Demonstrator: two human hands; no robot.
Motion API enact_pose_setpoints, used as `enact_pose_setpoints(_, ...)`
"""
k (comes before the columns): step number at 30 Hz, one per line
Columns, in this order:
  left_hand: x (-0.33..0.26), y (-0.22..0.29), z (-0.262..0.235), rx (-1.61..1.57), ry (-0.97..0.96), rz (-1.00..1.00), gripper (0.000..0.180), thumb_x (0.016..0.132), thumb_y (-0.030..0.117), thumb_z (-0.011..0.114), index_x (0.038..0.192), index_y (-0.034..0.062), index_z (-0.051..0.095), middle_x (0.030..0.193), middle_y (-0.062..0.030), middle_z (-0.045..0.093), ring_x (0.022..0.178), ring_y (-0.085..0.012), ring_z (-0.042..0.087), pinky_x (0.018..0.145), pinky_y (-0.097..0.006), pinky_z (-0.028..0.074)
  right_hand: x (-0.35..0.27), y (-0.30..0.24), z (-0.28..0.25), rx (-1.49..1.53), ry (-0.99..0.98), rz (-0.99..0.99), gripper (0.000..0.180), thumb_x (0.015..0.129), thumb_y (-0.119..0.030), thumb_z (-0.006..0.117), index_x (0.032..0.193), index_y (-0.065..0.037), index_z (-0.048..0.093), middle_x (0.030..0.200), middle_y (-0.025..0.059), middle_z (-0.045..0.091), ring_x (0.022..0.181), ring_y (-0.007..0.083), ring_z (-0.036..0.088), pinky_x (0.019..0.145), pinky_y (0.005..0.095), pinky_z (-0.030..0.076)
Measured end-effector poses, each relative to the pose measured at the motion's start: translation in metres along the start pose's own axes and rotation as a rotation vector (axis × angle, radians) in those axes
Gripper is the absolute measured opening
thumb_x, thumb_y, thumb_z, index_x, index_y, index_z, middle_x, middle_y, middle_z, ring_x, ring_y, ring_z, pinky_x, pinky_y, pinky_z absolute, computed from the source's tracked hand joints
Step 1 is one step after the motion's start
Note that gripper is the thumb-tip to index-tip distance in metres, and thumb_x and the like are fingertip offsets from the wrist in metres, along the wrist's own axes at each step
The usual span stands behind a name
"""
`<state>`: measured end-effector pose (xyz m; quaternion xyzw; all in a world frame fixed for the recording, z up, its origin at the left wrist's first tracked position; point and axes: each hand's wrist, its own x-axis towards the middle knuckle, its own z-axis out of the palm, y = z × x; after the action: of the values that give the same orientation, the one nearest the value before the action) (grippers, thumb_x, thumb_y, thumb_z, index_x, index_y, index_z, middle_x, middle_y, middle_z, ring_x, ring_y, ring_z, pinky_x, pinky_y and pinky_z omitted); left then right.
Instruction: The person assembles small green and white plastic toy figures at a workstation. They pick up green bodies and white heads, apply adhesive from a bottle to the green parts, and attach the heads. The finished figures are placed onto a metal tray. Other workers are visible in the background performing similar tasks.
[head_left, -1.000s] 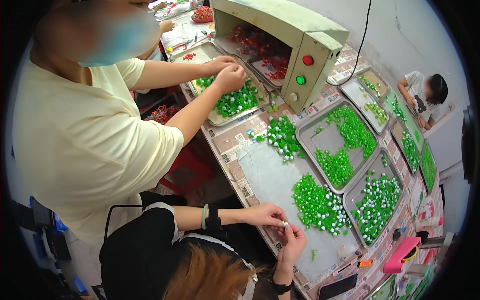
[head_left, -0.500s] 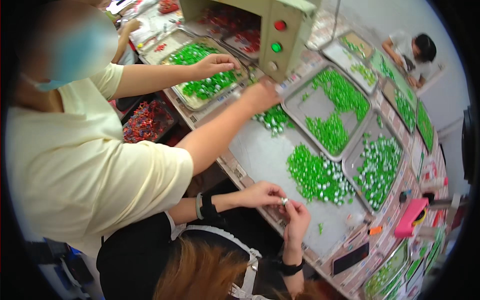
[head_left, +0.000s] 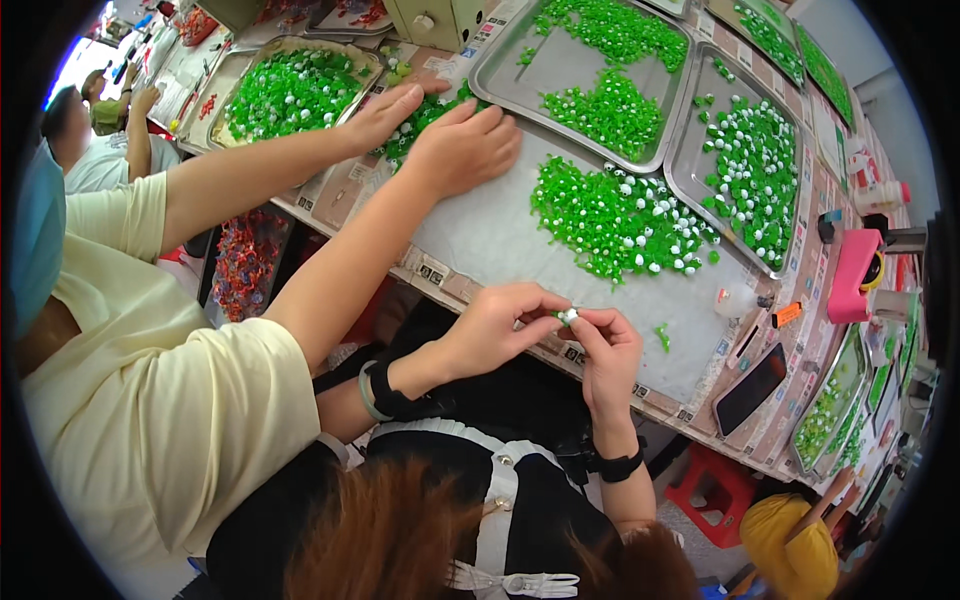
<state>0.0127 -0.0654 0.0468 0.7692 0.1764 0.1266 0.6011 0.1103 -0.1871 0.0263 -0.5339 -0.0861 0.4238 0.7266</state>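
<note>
My left hand [head_left: 497, 328] and my right hand [head_left: 606, 352] meet over the table's near edge. Together they pinch one small green-and-white piece [head_left: 567, 316] between their fingertips. Just beyond them a big pile of small green and white pieces [head_left: 615, 220] lies on a grey mat [head_left: 480, 235]. A few loose green pieces [head_left: 662, 335] lie on the mat right of my right hand. A co-worker in a pale yellow shirt reaches across from the left, with both hands [head_left: 455, 145] on a smaller green heap at the mat's far left corner.
Metal trays [head_left: 690, 150] with more green pieces stand behind the mat, and another full tray [head_left: 290, 90] sits at the far left. A dark phone [head_left: 750, 388], a pink device [head_left: 852, 275] and a small bottle [head_left: 735, 300] lie to the right. A red stool [head_left: 712, 490] stands below.
The co-worker has brought both hands together onto the small green heap at the mat's corner. My hands stay together on the small piece. The view has tilted lower.
</note>
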Motion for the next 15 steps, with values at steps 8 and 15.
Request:
enact_pose_setpoints(8,0.002,0.016,0.004,-0.157,-0.004,-0.097,0.016,0.075,0.003,0.055,0.09,-0.0022,0.056,0.082,-0.0079,0.058,0.072,-0.0105,0.056,0.063,-0.021,0.045,-0.001,-0.019,0.002,0.185,-0.036,0.059,0.009,0.078,-0.005,0.052,0.084,0.002,0.052,0.073,0.0074,0.057,0.062,0.0119,0.054,0.058,0.0217,0.044)
enact_pose_setpoints(15,0.004,0.023,0.007,-0.312,-0.061,-0.244,0.015,0.076,0.006,0.054,0.087,-0.0044,0.056,0.078,-0.0062,0.059,0.07,-0.0084,0.055,0.062,-0.02,0.044,-0.004,-0.027,0.004,0.269,-0.033,0.088,0.009,0.078,-0.01,0.053,0.074,-0.001,0.051,0.066,0.0058,0.055,0.053,0.0099,0.05,0.049,0.0198,0.04)
